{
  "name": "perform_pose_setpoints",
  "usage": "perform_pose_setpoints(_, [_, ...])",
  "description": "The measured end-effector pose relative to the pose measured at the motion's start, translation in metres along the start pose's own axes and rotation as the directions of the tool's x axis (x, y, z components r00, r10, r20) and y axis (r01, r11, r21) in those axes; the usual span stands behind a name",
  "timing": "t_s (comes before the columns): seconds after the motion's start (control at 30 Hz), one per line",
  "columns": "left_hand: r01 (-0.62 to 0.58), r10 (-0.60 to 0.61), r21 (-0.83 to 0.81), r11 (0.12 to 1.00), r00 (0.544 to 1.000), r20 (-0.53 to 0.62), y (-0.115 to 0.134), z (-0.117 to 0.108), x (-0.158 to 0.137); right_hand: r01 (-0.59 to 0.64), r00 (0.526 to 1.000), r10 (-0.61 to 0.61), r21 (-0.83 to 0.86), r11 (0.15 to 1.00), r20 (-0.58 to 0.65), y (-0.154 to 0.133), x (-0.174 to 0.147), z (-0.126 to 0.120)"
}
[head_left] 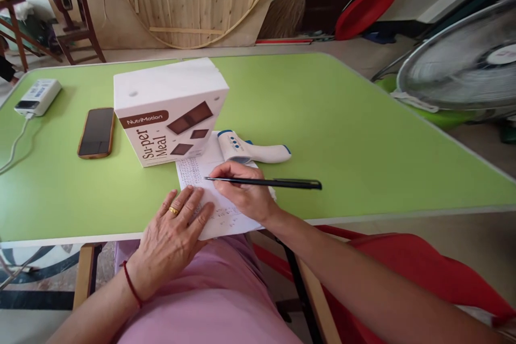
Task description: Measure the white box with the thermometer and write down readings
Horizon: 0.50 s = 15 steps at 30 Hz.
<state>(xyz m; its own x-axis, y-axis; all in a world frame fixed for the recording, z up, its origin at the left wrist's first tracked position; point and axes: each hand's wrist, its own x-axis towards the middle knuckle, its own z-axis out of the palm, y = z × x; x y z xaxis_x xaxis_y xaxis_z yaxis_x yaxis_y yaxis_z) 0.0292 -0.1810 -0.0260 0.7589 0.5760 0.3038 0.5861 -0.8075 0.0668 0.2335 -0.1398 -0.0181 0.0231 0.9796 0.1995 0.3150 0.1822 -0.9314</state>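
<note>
Between the fingers of my right hand [242, 191] is a black pen [298, 184], its tip close to a sheet of paper [212, 193] covered in part with handwriting. I cannot tell if the tip touches. My left hand [175, 226] lies flat with fingers spread over the paper's left edge, a ring on one finger and a red cord at the wrist. A white thermometer gun [253, 149] with blue trim rests on the paper's far side. Just beyond the paper stands a white NutriMotion box [169, 102], covering its far left corner.
On the green table [342, 134], a phone [97, 133] lies left of the box, and a white power bank [38, 97] with a cable sits farther left. A fan [463, 62] stands past the right edge. A red chair [395, 269] is at the lower right.
</note>
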Motion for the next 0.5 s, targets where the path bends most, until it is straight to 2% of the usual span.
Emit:
perform_pose_setpoints(0.1, [0.007, -0.006, -0.039, 0.999, 1.0, 0.03, 0.0004, -0.0029, 0.0009, 0.065, 0.998, -0.065, -0.047, 0.997, -0.008, 0.0029, -0.0037, 0.0018])
perform_pose_setpoints(0.27, [0.01, -0.008, -0.049, 0.999, 0.999, 0.04, 0.0006, -0.0032, 0.0027, 0.094, 0.994, -0.097, -0.064, 0.994, -0.051, 0.0054, -0.0057, 0.0052])
perform_pose_setpoints(0.5, [0.042, -0.039, -0.109, 0.993, 0.999, 0.031, 0.0017, -0.0049, 0.0031, 0.172, 0.985, -0.168, -0.143, 0.975, 0.039, 0.0056, -0.0052, 0.0064])
